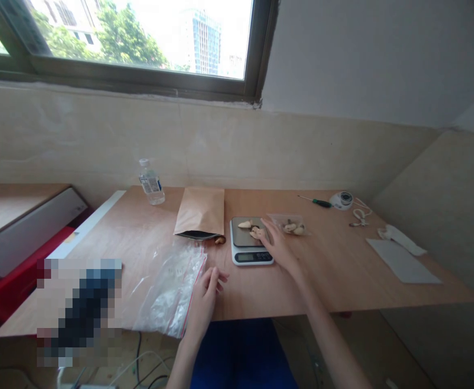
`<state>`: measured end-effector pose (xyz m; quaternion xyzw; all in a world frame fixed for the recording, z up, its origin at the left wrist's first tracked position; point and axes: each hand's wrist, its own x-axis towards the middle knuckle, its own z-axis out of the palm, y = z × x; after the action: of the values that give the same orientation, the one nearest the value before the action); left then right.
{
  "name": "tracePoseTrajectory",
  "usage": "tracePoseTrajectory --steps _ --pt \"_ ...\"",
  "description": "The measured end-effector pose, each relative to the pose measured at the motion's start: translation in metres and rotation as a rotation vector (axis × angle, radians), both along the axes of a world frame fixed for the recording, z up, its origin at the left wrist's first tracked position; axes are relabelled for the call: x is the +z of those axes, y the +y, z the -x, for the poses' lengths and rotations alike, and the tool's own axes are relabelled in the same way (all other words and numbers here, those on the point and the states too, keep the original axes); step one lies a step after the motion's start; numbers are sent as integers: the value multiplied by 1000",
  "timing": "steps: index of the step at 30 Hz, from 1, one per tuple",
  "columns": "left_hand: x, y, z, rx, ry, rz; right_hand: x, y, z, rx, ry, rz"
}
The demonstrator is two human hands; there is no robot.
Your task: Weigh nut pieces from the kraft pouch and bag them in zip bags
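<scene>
A small digital kitchen scale (249, 241) sits mid-table with a few pale pieces (250, 226) on its platform. My right hand (279, 246) lies flat and open over the scale's right edge, fingertips near the pieces. Just beyond it lies a small clear bag (291, 225) holding more pale pieces. My left hand (205, 300) rests near the table's front edge, fingers loosely curled and holding nothing, beside a stack of clear zip bags (172, 289). A brown paper pouch (201, 212) lies behind the bags, with one brown piece (220, 240) at its mouth.
A plastic water bottle (151, 182) stands at the back left. At the back right lie a green-handled screwdriver (314, 201), a round white device (341, 200) and a white cable (359, 215). White paper sheets (402, 259) lie at the right. A blurred patch (78, 308) covers the front left.
</scene>
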<state>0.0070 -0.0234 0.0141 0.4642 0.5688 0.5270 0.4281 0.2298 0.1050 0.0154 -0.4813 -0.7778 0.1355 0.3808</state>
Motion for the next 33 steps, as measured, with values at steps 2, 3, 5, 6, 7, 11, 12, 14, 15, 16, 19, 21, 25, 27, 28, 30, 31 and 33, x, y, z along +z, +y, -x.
tracePoseTrajectory --steps 2,3,5,6,7,11,12,14,15,16,19,21,25,27,28,30,31,33 --pt "0 0 -1 42 12 -2 0 -15 -8 -58 9 -16" --pt "1 1 -1 69 23 -8 -1 -22 -13 -88 6 -21" --pt "1 7 0 110 63 -41 -6 -36 -22 -155 -15 -29" --pt "1 11 1 120 96 -68 -9 -42 -27 -196 -31 -31" --pt "1 18 2 126 134 -100 -13 -47 -31 -239 -48 -29" --pt "-5 50 2 184 352 -213 -29 -62 -45 -348 -97 5" --pt "-8 58 1 194 417 -225 -32 -64 -47 -352 -97 13" --pt "-15 72 -1 205 542 -235 -39 -67 -51 -348 -83 18" --pt "-18 76 -2 201 594 -236 -42 -68 -52 -345 -71 16" --pt "-21 80 -3 196 634 -235 -45 -68 -53 -342 -60 12" --pt "-26 86 -5 173 684 -227 -52 -70 -54 -350 -37 -4" --pt "-26 88 -4 163 686 -221 -54 -72 -52 -361 -23 -11" --pt "-24 90 -2 145 687 -210 -53 -75 -51 -342 22 -3" --pt "-22 89 0 143 682 -204 -52 -76 -51 -337 34 1" --pt "-21 87 2 145 678 -202 -52 -76 -51 -338 38 1" --pt "-16 83 4 159 670 -199 -51 -77 -51 -340 43 0" --pt "-13 81 4 175 665 -203 -51 -77 -51 -341 44 -2" --pt "-5 76 1 203 654 -223 -52 -77 -51 -342 41 -5"
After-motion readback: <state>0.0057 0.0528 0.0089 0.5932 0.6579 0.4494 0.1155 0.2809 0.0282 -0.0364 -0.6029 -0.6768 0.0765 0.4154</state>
